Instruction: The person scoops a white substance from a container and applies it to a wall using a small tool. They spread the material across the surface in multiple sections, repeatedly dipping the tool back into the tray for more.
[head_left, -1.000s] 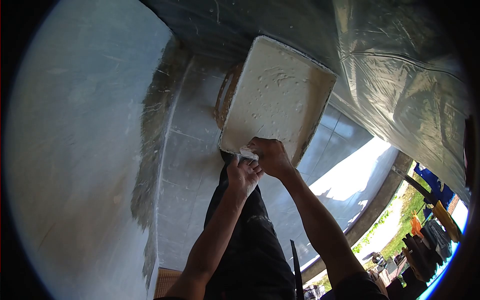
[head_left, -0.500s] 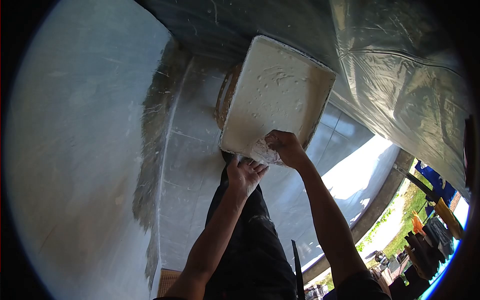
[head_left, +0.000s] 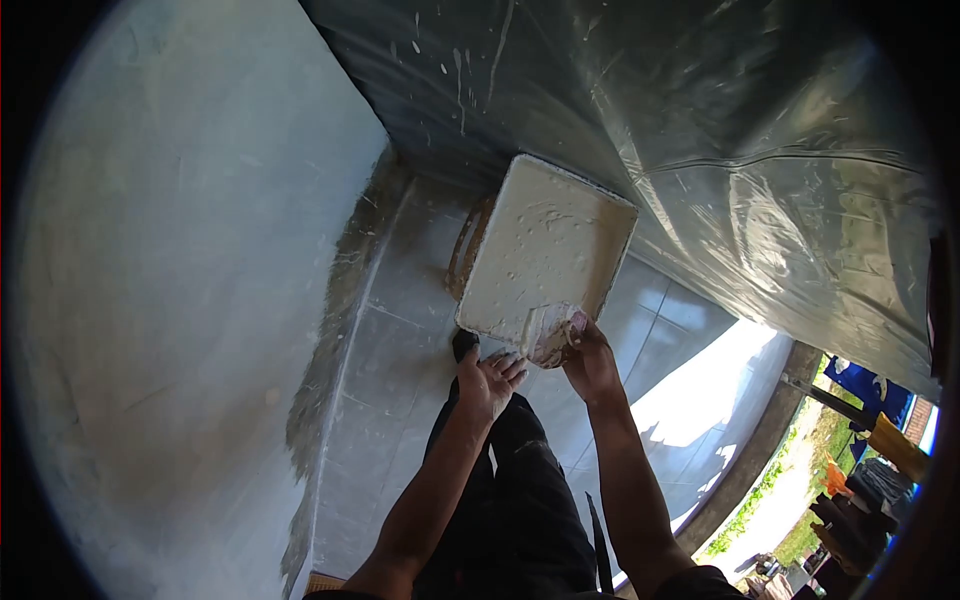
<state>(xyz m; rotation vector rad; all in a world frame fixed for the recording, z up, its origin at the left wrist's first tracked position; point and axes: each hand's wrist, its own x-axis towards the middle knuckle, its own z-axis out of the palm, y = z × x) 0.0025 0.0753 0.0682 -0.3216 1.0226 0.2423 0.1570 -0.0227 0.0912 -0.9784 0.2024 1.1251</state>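
Note:
A rectangular tray (head_left: 627,240) with a stained rim holds a creamy white, liquid-looking mix (head_left: 540,235) with bubbles and ripples on its surface. My right hand (head_left: 592,362) grips a small object smeared with white (head_left: 548,335) at the tray's near right corner; its kind is not clear. White mix coats that object, and a pinkish patch shows by my fingertips. Just left of it, my left hand (head_left: 489,383) lies palm up below the near rim, fingers stretched out and whitened. Nothing rests in that palm.
Beneath the tray shows part of a brown support (head_left: 468,248). A pale, smooth wall (head_left: 190,300) rises on the left above grey floor tiles (head_left: 400,345). Plastic sheeting (head_left: 760,210) hangs behind and to the right. Outdoor clutter (head_left: 870,480) lies at lower right.
The view has shifted, so the tray appears lower and smaller. My right hand has turned the white-smeared object more upright at the near rim. My left hand keeps its palm-up pose.

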